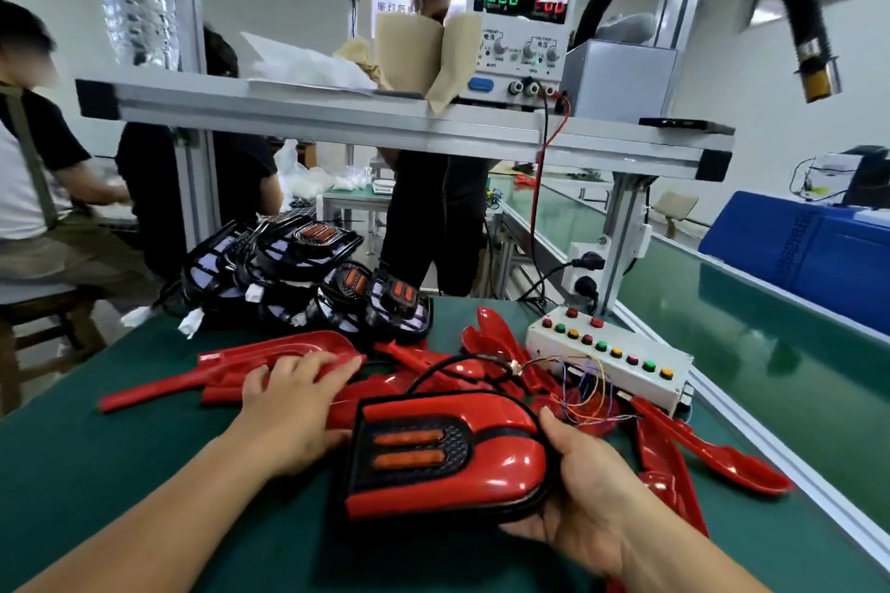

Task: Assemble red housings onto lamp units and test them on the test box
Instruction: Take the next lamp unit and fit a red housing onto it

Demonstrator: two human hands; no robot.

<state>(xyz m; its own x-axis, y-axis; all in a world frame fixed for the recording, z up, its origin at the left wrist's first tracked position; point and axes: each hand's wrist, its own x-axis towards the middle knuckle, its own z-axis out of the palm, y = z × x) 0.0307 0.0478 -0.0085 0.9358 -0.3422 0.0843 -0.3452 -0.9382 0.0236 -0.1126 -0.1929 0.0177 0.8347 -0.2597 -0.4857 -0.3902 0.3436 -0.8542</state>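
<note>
Assembled lamp point(448, 453) in the right hand point(578, 486) above the green bench point(96, 472), near its front edge.

At far left, toward the back, a pile of black lamp units point(308, 274) lies on the bench. In front of it, the left hand point(294, 404) rests with straight, spread fingers on a loose red housing point(284, 354), gripping nothing. At centre, the assembled lamp carries its glossy red cover. The right hand grips its right edge, thumb on top. Thin coloured wires point(587, 390) run toward the white test box point(611, 352), which stands further right, with more red housings point(713, 453) beside it.
</note>
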